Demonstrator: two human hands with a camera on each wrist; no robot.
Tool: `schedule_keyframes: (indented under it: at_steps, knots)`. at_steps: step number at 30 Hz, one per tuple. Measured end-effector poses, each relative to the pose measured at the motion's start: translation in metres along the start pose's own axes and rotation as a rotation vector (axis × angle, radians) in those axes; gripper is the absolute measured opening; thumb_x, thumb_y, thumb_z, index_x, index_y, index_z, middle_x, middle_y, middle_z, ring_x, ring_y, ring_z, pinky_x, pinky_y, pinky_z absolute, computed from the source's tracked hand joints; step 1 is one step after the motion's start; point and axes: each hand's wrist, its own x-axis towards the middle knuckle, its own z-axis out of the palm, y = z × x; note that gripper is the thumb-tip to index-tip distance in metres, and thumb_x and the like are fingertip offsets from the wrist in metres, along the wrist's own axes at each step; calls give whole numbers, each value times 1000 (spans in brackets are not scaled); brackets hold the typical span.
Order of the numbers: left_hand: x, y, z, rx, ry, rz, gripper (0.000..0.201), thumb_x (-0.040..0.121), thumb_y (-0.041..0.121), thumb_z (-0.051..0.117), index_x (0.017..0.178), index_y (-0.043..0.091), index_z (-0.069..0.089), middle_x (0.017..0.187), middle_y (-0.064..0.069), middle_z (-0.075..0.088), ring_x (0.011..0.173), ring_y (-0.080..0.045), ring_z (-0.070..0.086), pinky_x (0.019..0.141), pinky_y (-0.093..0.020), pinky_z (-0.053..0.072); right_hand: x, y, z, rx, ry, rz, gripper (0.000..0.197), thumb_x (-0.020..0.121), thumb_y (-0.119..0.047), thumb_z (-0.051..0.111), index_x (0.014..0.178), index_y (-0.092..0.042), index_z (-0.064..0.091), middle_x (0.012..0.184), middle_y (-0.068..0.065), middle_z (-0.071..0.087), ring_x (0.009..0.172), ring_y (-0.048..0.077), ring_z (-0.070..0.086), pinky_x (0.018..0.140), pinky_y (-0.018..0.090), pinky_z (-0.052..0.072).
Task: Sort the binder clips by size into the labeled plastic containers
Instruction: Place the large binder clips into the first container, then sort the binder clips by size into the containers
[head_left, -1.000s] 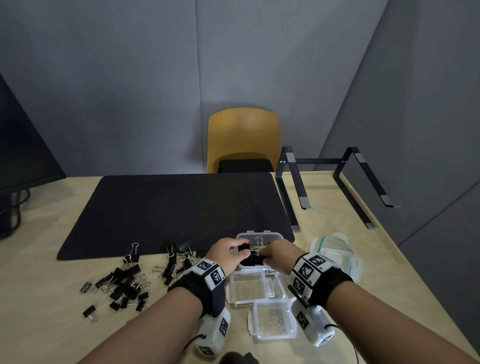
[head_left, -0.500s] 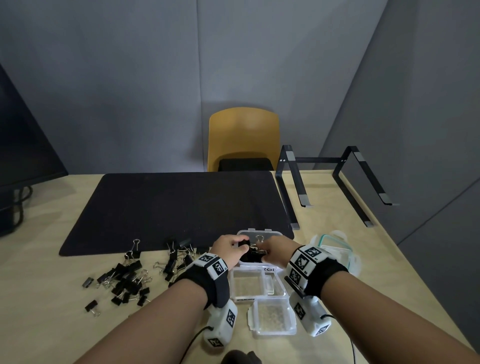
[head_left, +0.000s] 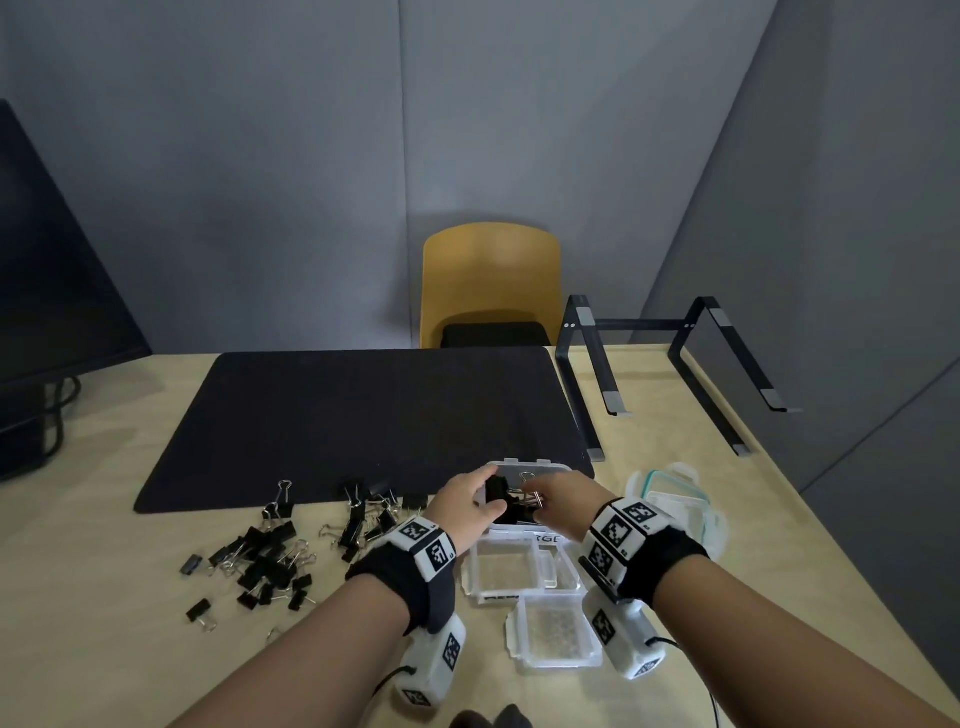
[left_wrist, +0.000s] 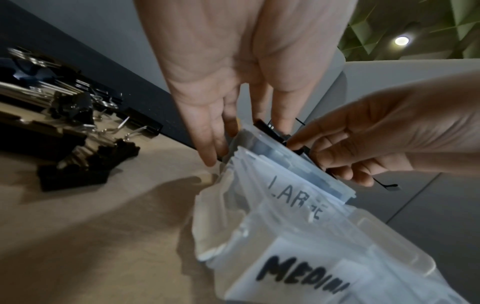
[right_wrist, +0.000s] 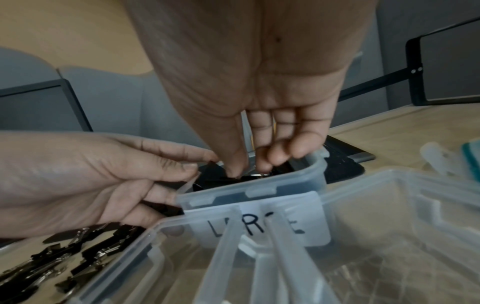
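The clear container labelled LARGE (head_left: 530, 464) (right_wrist: 259, 191) (left_wrist: 298, 164) stands at the mat's near edge with black binder clips inside. Both hands meet over it. My left hand (head_left: 485, 493) (left_wrist: 246, 139) pinches a large black clip (head_left: 496, 488) (left_wrist: 265, 125) at the container's left side. My right hand (head_left: 540, 501) (right_wrist: 246, 168) pinches the metal handle of a clip (right_wrist: 250, 162) inside the container. The MEDIUM container (head_left: 519, 569) (left_wrist: 311, 277) and a smaller one (head_left: 553, 636) sit nearer me, with no clips in them. Loose clips (head_left: 270, 551) (right_wrist: 64, 263) lie to the left.
A black mat (head_left: 363, 415) covers the table's middle. A black laptop stand (head_left: 675, 364) is at the back right, and a teal-rimmed lid (head_left: 675, 499) lies right of the containers. A yellow chair (head_left: 491, 280) stands behind the table, a dark monitor (head_left: 52, 286) at the left.
Both hands stay over the LARGE container, shifting only slightly around the clips held there. The loose pile has not moved.
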Motion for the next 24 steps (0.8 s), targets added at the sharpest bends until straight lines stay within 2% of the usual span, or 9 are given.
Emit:
schedule_keyframes:
  at_steps: [2,5,9,10,12,14,18,22,24]
  knots:
    - [-4,-4,-3,-7,22,-6,54,92,32,54,142,28,36,145,-2,40,121,-17,52,103,-33,43,-2,-6,-1,3,79,-11,43,89,-8,48,126,-28,57,117,0,64,110,19,58,89,25,46]
    - [-14,-12,-13,-16,69,-10,45,91,30,55,135,24,45,137,-1,46,115,-15,55,100,-34,45,-5,-20,-1,34,149,-48,47,87,-9,47,126,-34,56,113,0,64,108,19,56,89,23,42]
    - [-28,-32,-32,5,126,-30,35,90,26,57,124,22,55,128,0,52,110,-13,55,98,-29,44,0,-41,7,32,149,-21,27,84,-11,45,99,-27,61,92,1,64,90,24,62,73,24,43]
    - [-31,-37,-38,5,135,-37,33,90,26,57,122,22,56,126,1,52,109,-13,55,97,-28,44,1,-47,9,56,139,-17,26,85,-13,46,101,-25,62,92,2,63,91,24,63,74,24,44]
    - [-38,-49,-51,20,151,-42,31,90,27,58,120,23,57,123,2,53,108,-11,55,96,-27,44,2,-59,14,74,91,-7,29,88,-17,49,114,-19,61,106,4,64,101,23,61,82,24,45]
    - [-46,-63,-65,43,163,-52,27,90,28,58,117,24,59,120,4,54,108,-10,55,96,-27,45,2,-71,19,82,60,5,30,90,-22,51,119,-19,59,114,4,63,106,22,59,87,27,45]
    - [-64,-89,-94,86,160,-87,23,90,24,57,113,24,60,109,6,53,99,-9,54,92,-22,42,1,-98,34,112,41,4,30,90,-22,52,118,-17,61,117,4,64,111,19,57,93,24,41]
    - [-75,-120,-125,101,142,-142,26,87,15,58,112,22,61,118,3,54,109,-12,54,95,-24,41,4,-122,54,155,20,45,28,89,-21,53,115,-17,64,115,6,66,110,21,57,92,23,42]
    - [-79,-135,-143,120,163,-176,29,86,11,58,113,20,63,119,0,56,109,-14,55,96,-26,42,6,-132,66,170,7,66,28,89,-20,53,115,-17,63,115,7,64,109,22,57,91,25,43]
